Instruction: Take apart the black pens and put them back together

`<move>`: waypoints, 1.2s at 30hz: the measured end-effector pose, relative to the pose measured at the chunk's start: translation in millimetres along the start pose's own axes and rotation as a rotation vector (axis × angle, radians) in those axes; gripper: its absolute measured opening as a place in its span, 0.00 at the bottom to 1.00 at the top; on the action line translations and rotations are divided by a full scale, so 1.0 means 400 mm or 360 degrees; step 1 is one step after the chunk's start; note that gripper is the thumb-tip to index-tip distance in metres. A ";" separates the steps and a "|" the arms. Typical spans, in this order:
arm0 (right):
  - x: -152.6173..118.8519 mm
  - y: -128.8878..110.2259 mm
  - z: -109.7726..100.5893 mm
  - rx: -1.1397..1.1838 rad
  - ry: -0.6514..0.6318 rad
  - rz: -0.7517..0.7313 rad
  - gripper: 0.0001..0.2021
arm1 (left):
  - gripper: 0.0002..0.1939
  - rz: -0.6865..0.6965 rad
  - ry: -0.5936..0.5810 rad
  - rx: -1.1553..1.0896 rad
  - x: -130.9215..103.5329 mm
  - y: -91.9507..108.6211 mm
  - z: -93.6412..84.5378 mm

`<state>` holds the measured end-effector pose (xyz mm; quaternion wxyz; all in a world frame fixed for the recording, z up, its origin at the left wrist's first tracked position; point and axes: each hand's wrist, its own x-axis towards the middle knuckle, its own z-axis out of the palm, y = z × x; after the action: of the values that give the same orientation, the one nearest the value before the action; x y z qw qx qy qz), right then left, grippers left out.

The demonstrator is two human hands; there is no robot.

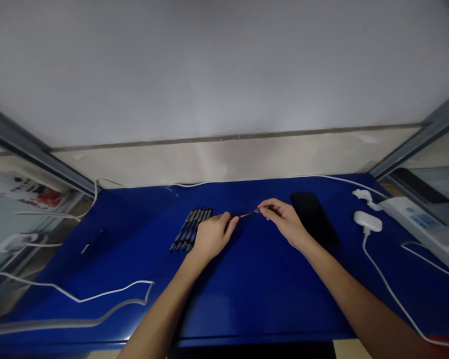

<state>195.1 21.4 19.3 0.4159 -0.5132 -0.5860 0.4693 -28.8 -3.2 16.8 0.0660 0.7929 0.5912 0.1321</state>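
My left hand (213,232) is closed, its thumb and forefinger pinching a thin red-ended pen refill (243,216). The refill's slim shaft runs right to a dark pen barrel (257,211), and whether it sits inside the barrel I cannot tell. My right hand (282,219) grips the barrel between thumb and fingers, just above the blue tabletop (247,289). Several dark pens (190,227) lie side by side in a slanted row left of my left hand, which partly covers them.
A black phone (314,219) lies beside my right forearm. Farther right are a white case-like device (367,221) on a cable and a white power strip (422,224). At left lie a small dark object (92,243) and white cables (78,301). A wall (220,159) borders the back.
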 end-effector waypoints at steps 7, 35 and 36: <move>-0.006 0.005 0.015 -0.0025 -0.0170 -0.0054 0.10 | 0.22 0.0066 -0.0053 -0.0036 -0.002 0.005 0.002; -0.031 -0.005 0.051 -0.0434 -0.0228 -0.0216 0.13 | 0.23 0.0305 -0.0216 -0.0102 -0.008 0.012 0.000; -0.030 -0.004 0.050 -0.0441 -0.0244 -0.0234 0.13 | 0.24 0.0317 -0.0228 -0.0096 -0.009 0.013 0.001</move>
<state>176.8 7.1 16.7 0.3283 -0.4841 -0.7111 0.3902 -24.6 -8.0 17.4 0.1184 0.8527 0.4991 0.0985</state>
